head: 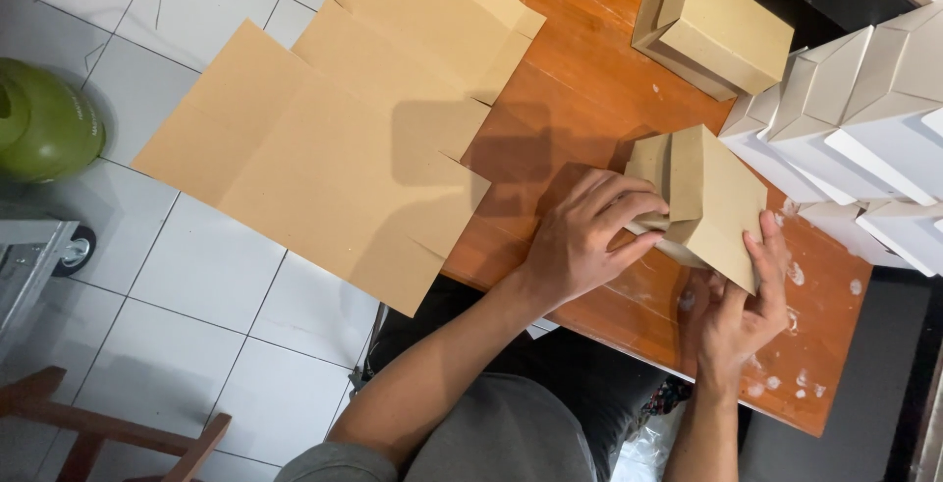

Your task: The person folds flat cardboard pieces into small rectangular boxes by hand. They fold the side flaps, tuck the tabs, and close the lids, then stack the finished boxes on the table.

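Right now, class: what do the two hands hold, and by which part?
Both hold the small brown cardboard box: left hand presses its side flap, right hand supports its lower corner edge.

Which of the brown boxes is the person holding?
The small brown box near the table's front edge, gripped by both hands; the other brown box sits untouched farther back.

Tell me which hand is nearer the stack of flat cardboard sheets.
Left. The left hand presses the small brown box on the side toward the flat cardboard sheets; the right hand holds the box's far side, farther from them.
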